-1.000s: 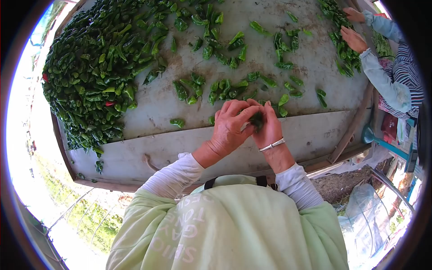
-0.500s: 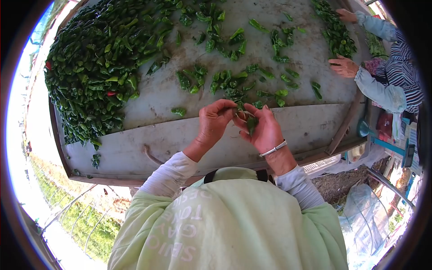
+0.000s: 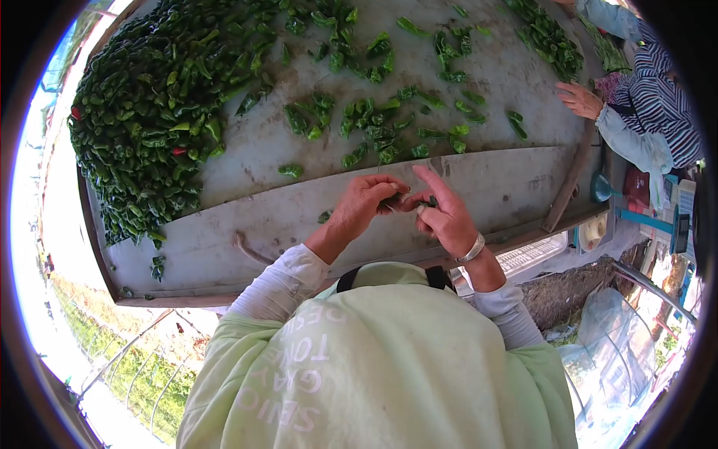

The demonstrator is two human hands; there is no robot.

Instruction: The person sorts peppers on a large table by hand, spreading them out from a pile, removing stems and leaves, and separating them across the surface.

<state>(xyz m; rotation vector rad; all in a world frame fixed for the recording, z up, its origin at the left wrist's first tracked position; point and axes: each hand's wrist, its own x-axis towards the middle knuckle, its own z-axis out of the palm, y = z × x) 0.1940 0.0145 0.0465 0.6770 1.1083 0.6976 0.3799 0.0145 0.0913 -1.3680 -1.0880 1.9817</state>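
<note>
My left hand (image 3: 364, 207) is closed in a pinch just above the near board of the table, its fingertips meeting those of my right hand. What it pinches is too small and shadowed to name. My right hand (image 3: 449, 221), with a silver bracelet at the wrist, has its index finger raised and the others curled around a green pepper (image 3: 432, 201), mostly hidden by the fingers. Just beyond both hands lies a loose cluster of green peppers (image 3: 381, 138). A single small pepper (image 3: 324, 217) lies left of my left hand.
A large heap of green peppers (image 3: 149, 112) with a few red ones covers the table's left side. Another pile (image 3: 550, 41) lies at the far right, beside a co-worker's hand (image 3: 580, 99). A wooden strip (image 3: 572, 179) edges the table (image 3: 493, 179) on the right.
My hands have drawn slightly nearer to my body, and my right fingers have curled further around the pepper. The co-worker's far hand has shifted mostly out of view. The whole view has tilted slightly.
</note>
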